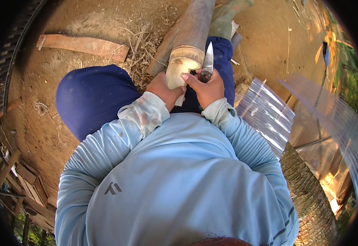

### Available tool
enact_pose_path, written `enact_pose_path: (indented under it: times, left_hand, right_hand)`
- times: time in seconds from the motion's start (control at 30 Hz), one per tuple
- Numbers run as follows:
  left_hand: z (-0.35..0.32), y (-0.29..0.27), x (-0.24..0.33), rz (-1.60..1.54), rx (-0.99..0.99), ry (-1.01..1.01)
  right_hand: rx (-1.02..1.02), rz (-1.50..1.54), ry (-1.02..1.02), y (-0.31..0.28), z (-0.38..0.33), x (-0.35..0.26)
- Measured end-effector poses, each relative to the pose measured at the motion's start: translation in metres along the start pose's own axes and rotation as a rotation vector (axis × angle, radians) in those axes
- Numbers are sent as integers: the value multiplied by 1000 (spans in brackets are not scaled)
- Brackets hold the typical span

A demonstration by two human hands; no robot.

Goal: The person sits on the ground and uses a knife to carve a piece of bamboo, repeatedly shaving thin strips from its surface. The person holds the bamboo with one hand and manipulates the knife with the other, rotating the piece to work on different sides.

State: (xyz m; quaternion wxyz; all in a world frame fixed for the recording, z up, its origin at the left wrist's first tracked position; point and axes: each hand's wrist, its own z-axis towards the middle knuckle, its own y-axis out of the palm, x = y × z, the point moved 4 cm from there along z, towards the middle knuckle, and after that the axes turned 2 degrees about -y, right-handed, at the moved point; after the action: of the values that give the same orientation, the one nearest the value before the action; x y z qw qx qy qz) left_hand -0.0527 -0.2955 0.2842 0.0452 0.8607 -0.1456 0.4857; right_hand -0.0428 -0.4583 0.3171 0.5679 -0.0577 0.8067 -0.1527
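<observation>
A thick bamboo pole [192, 26] reaches toward me between my legs, and its near end is cut away to a pale, hollow tongue [175, 74]. My left hand [163, 88] is closed around the left edge of that tongue, the thumb lying across its lower part. In my right hand [210, 87] is a knife [208, 59], gripped by its dark handle with the shiny blade pointing up and away from me. The right thumb rests against the bamboo's cut end. Part of the knife handle is hidden by the fingers.
Fibrous shavings [142, 57] litter the dirt ground left of the pole. Beyond my left knee lies a flat reddish-brown strip [84, 46]. Clear corrugated sheets [267, 110] stand on the right, close to a rough trunk [308, 192]. Wooden pieces [31, 180] are piled at lower left.
</observation>
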Motion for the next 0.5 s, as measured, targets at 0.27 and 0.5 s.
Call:
enact_pose_path:
  times: [0.27,0.5]
  left_hand:
    - [-10,3,18,-360,-190,-23]
    - [-22,-4,35,-648,-298,-173]
  right_hand:
    - [-165,348,244,-4,-4,9]
    - [9,19,66,-37,2,4]
